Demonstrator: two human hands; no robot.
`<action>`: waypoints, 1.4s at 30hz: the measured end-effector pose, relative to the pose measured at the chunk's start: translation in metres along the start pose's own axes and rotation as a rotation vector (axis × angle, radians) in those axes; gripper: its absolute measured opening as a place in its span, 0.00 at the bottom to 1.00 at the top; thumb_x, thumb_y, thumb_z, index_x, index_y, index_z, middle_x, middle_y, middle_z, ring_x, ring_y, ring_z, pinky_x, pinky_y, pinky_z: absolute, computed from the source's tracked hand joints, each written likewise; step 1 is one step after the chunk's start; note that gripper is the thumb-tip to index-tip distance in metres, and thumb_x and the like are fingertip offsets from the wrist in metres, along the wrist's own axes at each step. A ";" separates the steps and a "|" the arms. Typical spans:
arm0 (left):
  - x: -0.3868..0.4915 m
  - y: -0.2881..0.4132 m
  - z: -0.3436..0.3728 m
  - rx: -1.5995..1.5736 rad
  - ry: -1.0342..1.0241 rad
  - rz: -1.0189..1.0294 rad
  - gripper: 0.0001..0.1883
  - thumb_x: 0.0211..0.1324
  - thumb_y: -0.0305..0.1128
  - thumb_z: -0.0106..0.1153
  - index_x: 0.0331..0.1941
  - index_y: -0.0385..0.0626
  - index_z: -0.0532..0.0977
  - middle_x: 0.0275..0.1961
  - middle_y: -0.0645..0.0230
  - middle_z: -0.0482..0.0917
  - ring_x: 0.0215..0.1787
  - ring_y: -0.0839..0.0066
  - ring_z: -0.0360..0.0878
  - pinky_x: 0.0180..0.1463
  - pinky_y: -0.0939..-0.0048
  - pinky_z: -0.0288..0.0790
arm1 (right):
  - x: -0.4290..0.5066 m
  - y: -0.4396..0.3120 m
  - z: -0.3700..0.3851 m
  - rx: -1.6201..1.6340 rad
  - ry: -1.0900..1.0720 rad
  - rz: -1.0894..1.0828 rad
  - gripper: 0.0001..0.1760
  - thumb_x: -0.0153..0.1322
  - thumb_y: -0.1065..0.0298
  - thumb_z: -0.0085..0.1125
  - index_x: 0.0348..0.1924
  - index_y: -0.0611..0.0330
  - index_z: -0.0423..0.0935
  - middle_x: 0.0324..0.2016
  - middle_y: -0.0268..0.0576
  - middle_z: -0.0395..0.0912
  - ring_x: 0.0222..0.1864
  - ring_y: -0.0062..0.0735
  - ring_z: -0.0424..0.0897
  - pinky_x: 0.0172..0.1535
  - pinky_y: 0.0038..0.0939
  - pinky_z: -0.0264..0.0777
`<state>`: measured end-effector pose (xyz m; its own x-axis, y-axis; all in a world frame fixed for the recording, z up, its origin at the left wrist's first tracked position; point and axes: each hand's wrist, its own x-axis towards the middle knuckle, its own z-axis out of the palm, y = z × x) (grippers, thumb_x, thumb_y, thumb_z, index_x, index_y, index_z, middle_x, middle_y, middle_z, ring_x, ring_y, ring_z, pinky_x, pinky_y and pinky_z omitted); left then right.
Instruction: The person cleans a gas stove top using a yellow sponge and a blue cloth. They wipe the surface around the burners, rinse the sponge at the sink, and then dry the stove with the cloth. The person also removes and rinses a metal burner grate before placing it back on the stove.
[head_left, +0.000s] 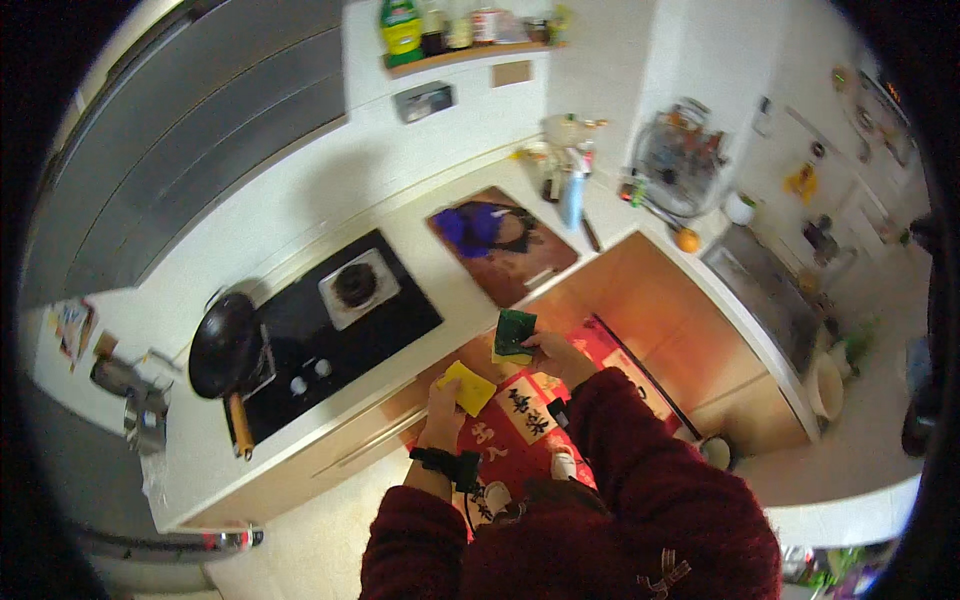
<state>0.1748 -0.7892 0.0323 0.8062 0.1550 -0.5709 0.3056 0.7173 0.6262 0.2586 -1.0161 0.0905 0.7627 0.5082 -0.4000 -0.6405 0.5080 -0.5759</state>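
Note:
My left hand grips a yellow sponge by its left edge, over the front of the counter. To the right, my right hand is closed on a green scouring sponge; a yellow layer shows beneath its green face. The two sponges are apart, both held in front of the cabinet doors. Beyond them a brown cutting board lies on the counter, with a crumpled purple cloth or glove on it and a dark wet-looking patch.
A black gas hob and a wok with a wooden handle are at the left. A blue spray bottle and a knife lie beyond the board. An orange sits near the sink. A red mat covers the floor.

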 end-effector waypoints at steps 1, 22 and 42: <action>-0.003 -0.015 0.026 0.026 -0.069 -0.017 0.25 0.57 0.23 0.53 0.58 0.46 0.58 0.51 0.58 0.70 0.51 0.59 0.75 0.49 0.54 0.75 | -0.026 -0.019 -0.017 -0.041 0.020 -0.033 0.19 0.66 0.79 0.46 0.51 0.69 0.67 0.46 0.50 0.77 0.51 0.45 0.76 0.58 0.43 0.68; -0.053 -0.359 0.406 0.354 -0.956 -0.401 0.18 0.62 0.31 0.46 0.56 0.40 0.67 0.48 0.59 0.76 0.49 0.62 0.78 0.52 0.60 0.74 | -0.498 -0.238 -0.455 -0.401 0.839 -0.677 0.14 0.71 0.71 0.48 0.48 0.68 0.72 0.42 0.51 0.79 0.44 0.44 0.80 0.47 0.40 0.76; 0.134 -0.558 0.781 0.905 -0.554 -0.026 0.28 0.53 0.28 0.55 0.59 0.44 0.59 0.45 0.54 0.74 0.45 0.56 0.76 0.43 0.55 0.74 | -0.361 -0.548 -0.756 -1.512 1.061 0.281 0.14 0.62 0.68 0.63 0.36 0.68 0.73 0.22 0.46 0.75 0.21 0.39 0.76 0.24 0.40 0.72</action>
<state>0.5081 -1.6994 0.0203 0.8427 -0.3477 -0.4111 0.4056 -0.0920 0.9094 0.4018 -2.0031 0.0113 0.7736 -0.4347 -0.4611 -0.5831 -0.7732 -0.2494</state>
